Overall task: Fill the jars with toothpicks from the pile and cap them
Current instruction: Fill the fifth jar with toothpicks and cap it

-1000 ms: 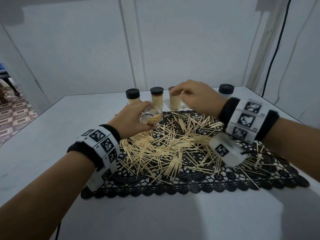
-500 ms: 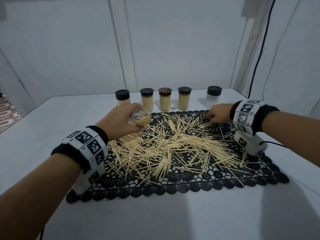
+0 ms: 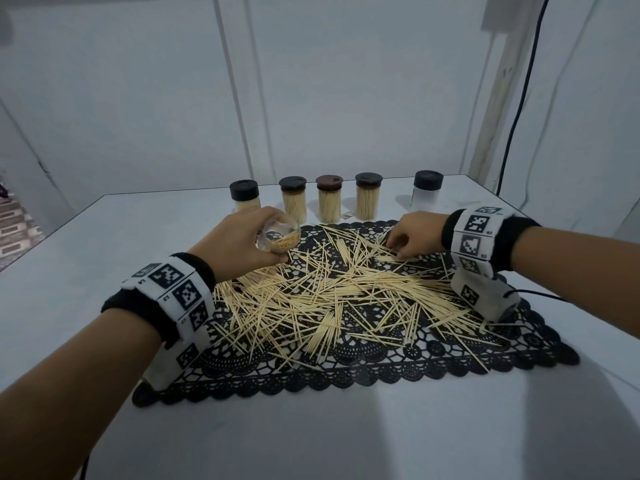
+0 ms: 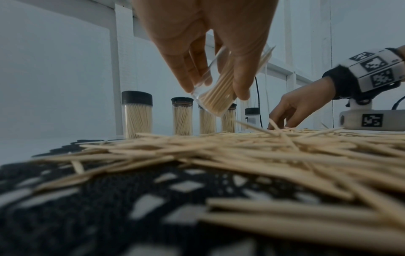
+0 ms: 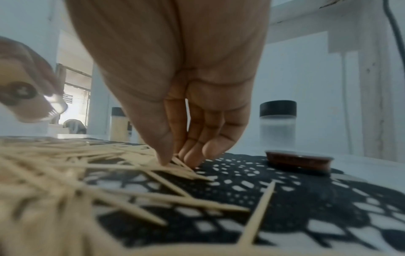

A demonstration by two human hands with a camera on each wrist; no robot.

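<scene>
Left wrist view shows the left hand (image 4: 210, 43) holding an uncapped clear jar (image 4: 215, 97) tilted, thumb on one side and fingers on the other, a small bunch of toothpicks inside; this grip is closed round the jar. From the head view the jar (image 3: 278, 235) hangs above the far left part of the toothpick pile (image 3: 332, 292), its mouth turned toward the right. The right hand (image 3: 414, 235) reaches down at the far right edge of the pile, its thumb and fingertips (image 5: 164, 155) drawn narrow onto a few toothpicks there. The pile lies on a black lace mat (image 3: 346, 372) on the white table (image 3: 346, 438). Five capped jars (image 3: 329, 199) stand in a row at the far side. A brown cap (image 5: 299, 162) lies just right of the fingers. Half a second ago the right hand was at nearly the same spot; a second ago it was at the row of jars.
</scene>
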